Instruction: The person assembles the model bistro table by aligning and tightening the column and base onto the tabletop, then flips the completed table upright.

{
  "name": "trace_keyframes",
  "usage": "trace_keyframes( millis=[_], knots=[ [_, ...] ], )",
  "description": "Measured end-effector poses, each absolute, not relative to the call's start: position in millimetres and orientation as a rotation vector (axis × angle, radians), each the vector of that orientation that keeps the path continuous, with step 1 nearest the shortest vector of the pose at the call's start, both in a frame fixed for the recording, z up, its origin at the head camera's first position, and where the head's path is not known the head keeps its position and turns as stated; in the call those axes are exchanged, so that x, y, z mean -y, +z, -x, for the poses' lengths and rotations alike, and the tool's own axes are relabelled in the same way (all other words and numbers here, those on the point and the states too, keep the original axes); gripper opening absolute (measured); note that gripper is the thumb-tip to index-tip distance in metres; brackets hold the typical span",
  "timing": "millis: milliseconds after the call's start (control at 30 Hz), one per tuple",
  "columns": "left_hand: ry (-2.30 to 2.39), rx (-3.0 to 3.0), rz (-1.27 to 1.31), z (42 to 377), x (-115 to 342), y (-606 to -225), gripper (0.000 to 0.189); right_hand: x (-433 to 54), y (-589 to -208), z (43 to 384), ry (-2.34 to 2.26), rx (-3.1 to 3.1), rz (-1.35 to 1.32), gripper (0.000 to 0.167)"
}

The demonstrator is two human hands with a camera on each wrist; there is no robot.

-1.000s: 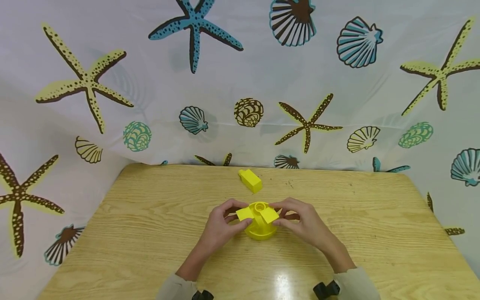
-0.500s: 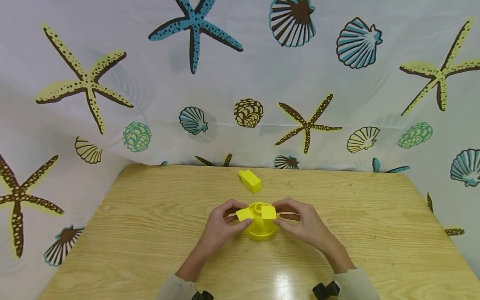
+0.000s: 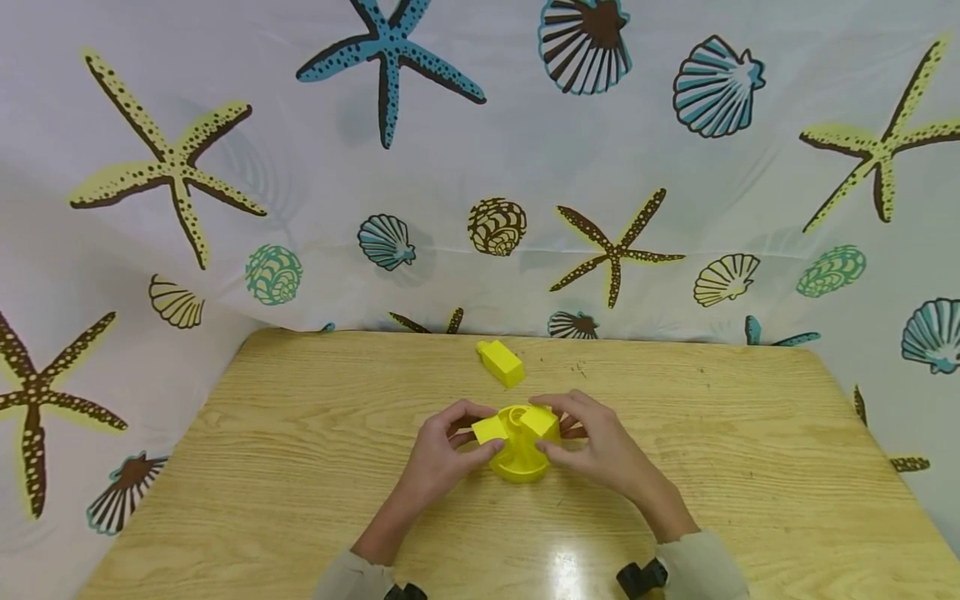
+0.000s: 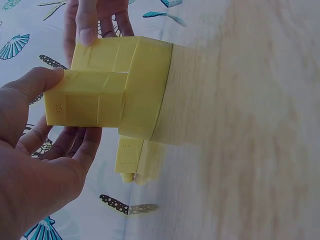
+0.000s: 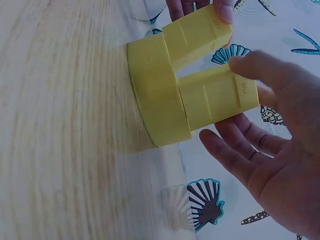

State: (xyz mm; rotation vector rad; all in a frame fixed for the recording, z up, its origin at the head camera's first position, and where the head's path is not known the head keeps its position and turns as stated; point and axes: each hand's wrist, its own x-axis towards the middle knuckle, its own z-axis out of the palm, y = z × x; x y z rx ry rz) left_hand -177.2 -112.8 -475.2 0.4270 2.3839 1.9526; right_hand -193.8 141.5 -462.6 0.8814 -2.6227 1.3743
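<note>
A round yellow base (image 3: 520, 473) stands on the table in front of me, with a short ring-topped post showing inside its rim. Two yellow plastic blocks rise upright from it, side by side. My left hand (image 3: 448, 446) pinches the left block (image 3: 489, 428) between thumb and fingers. Thumb and index finger of my right hand (image 3: 603, 437) grip the right block (image 3: 540, 422) near its top. In the right wrist view this block (image 5: 220, 97) has its lower end at the base (image 5: 157, 90), with the other fingers held below it.
Behind the base a third yellow block (image 3: 501, 363) with a small knob at one end lies on the wooden table (image 3: 300, 467). A white cloth (image 3: 450, 167) printed with shells and starfish hangs at the back and sides.
The right block has turned in place, its top now angled the other way. My right hand has shifted slightly left with its thumb further forward. The left hand stays still.
</note>
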Motion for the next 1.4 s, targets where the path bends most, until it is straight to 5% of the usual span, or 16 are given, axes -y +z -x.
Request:
trace_keyframes(
  millis=[600,1000,1400],
  knots=[
    [1.97,-2.384,-0.412,176,114,-475,0.032,-149,-461,188,1.638,2.571,-0.703,0.038],
    [1.971,-2.383,-0.419,176,113,-475,0.031,-156,-469,187,1.581,2.575,-0.705,0.048],
    [1.976,-2.382,-0.419,176,113,-475,0.031,-170,-466,181,1.67,2.528,-0.735,0.039]
  ],
)
